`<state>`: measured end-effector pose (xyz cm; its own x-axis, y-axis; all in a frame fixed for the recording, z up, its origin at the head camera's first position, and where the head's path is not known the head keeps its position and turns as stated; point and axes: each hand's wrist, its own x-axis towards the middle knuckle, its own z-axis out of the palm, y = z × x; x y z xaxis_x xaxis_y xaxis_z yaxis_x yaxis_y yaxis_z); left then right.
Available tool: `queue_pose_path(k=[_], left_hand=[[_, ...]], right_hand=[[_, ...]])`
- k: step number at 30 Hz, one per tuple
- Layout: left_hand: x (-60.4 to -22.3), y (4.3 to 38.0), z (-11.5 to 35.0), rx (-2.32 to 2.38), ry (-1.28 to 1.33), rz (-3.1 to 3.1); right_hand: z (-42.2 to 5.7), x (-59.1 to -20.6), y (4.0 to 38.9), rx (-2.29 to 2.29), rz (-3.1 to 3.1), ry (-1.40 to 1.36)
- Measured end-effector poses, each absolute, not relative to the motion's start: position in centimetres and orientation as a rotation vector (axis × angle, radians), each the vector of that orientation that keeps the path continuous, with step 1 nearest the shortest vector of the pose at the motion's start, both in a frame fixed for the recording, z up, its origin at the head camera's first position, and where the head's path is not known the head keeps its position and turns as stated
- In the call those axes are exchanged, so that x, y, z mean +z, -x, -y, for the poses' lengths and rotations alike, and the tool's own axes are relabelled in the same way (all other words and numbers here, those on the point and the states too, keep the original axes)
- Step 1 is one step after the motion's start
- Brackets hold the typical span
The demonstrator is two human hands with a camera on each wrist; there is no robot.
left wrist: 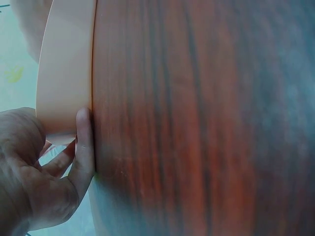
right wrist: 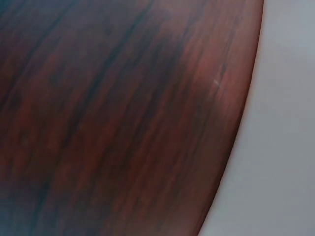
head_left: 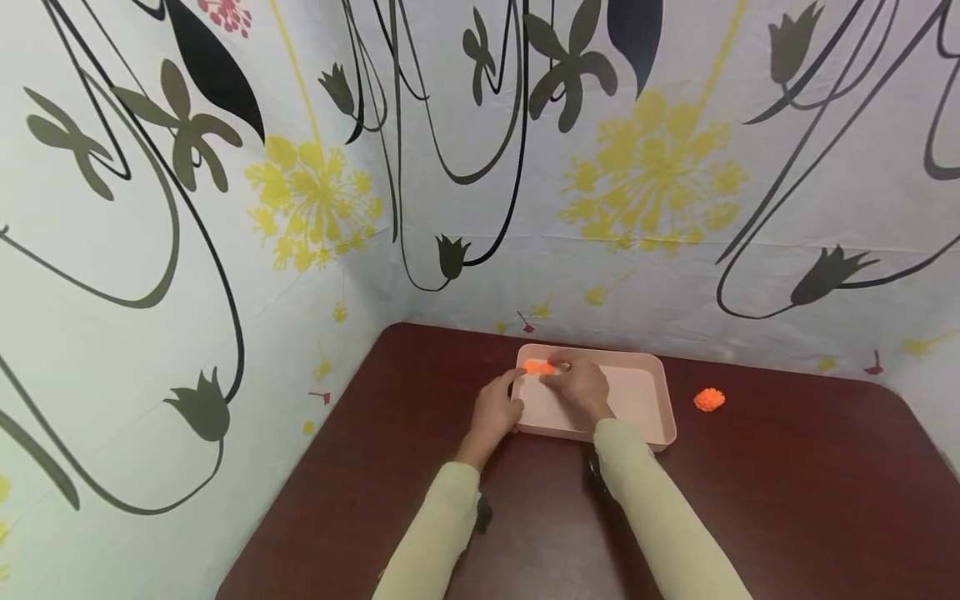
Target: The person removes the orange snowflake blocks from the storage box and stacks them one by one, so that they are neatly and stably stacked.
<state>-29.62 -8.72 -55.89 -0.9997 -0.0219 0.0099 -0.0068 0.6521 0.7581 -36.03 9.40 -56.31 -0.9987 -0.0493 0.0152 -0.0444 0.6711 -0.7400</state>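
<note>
A pale pink rectangular tray point(head_left: 637, 396) sits at the back of the table. At its left end, my left hand point(head_left: 493, 410) grips the corner, its index finger reaching over the rim. The left wrist view shows one finger point(left wrist: 83, 132) of it pressed along the tray's outer wall point(left wrist: 66, 73), low by the table. My right hand point(head_left: 581, 387) is over the tray, thumb and fingers pinching an orange flower head point(head_left: 547, 367), partly hidden by the fingertips. Another orange flower head point(head_left: 530, 367) lies beside it, near the left index fingertip. The right wrist view leaves the right hand out.
A third orange, ruffled flower head point(head_left: 708, 400) lies on the dark red-brown table point(head_left: 795, 483), right of the tray. Behind the table hangs a pale cloth point(head_left: 480, 200) printed with flowers and vines. The right wrist view shows wood and a pale curved wall point(right wrist: 280, 123).
</note>
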Motion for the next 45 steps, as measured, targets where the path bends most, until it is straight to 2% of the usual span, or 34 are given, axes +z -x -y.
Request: queue_pose_path(k=[11, 32, 45], left_hand=[[-56.0, 29.2, 8.9, -1.306, -0.009, 2.825], [-55.7, 28.9, 8.3, -1.273, -0.011, 2.819], [-55.5, 29.3, 8.6, -1.274, -0.010, 2.831]], right_hand=[[-9.0, -56.8, 35.8, -1.274, -2.938, 0.106], [-9.0, -57.7, 36.8, -0.936, -3.102, 0.391], [-9.5, -57.3, 36.6, -1.095, -3.037, 0.412]])
